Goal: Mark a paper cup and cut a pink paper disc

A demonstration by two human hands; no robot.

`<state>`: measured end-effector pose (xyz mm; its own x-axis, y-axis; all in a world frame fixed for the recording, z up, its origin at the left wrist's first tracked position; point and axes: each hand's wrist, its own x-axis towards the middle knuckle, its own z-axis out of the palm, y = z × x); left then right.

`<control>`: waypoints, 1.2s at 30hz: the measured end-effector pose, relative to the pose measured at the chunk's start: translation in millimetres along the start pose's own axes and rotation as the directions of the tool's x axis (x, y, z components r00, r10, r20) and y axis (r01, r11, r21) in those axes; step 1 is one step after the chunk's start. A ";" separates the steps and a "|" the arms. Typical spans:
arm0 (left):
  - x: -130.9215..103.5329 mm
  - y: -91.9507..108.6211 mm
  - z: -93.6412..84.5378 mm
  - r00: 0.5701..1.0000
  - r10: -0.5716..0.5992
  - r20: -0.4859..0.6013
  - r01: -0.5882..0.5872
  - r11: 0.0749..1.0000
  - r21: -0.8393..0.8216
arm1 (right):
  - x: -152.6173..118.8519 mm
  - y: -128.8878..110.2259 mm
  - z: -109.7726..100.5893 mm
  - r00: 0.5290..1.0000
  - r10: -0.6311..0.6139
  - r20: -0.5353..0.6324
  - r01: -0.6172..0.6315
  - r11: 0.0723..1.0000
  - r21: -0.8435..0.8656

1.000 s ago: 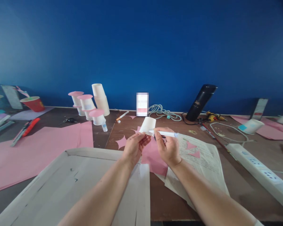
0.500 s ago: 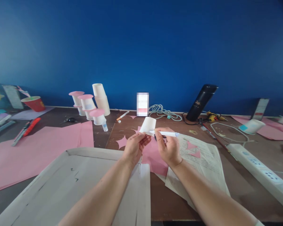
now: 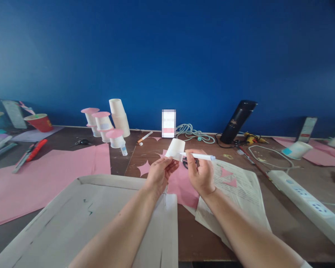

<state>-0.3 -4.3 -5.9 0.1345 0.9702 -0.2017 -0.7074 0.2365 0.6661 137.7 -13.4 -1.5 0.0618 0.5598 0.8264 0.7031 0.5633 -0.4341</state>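
My left hand grips the lower end of a white paper cup, which is tilted above the table. In my right hand is a white pen, held nearly level with its tip at the right side of the cup. Beneath the hands lie pink paper and dark-handled scissors, mostly hidden behind my right hand. A pink cut-out scrap is left of the cup. Two more pink scraps rest on a printed sheet to the right.
Paper cups with pink discs and a taller cup stack stand back left. A phone leans on the blue wall. Further right are a black flask and power strip. Large white cardboard lies front left.
The pen and the fingers of my right hand have shifted slightly right, and the pen has turned a little. The cup and my left hand have hardly moved.
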 end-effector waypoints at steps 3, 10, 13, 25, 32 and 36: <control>0.0 -0.3 -0.4 1.000 -0.003 0.016 0.003 1.000 0.015 | 0.4 -0.6 0.1 1.000 -0.004 0.002 0.004 1.000 0.003; -0.4 -1.7 0.9 0.999 0.022 0.033 -0.023 0.998 0.050 | 0.3 -3.6 1.1 1.000 -0.002 0.021 0.002 1.000 0.005; -1.1 -2.4 1.2 0.998 0.048 0.033 -0.050 0.997 0.058 | 0.3 -3.7 1.2 1.000 -0.011 0.016 0.011 1.000 -0.003; -0.4 -2.7 1.6 0.997 0.076 0.030 -0.078 0.994 0.081 | -0.2 -4.5 0.8 0.997 -0.027 0.073 0.025 0.999 0.026; -0.7 -5.3 0.1 0.995 0.092 0.035 -0.095 0.991 0.097 | 1.1 -8.4 -0.1 0.998 -0.019 0.057 0.018 1.000 0.018; 0.1 -5.7 -0.2 0.994 0.096 0.047 -0.100 0.990 0.097 | 1.1 -9.3 -0.3 0.995 -0.026 0.097 0.024 0.999 0.025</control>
<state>3.7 -5.6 -9.9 0.0985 0.9898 -0.1027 -0.6464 0.1421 0.7497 131.5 -18.2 3.6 -0.0255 0.6013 0.7986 0.6866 0.5912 -0.4232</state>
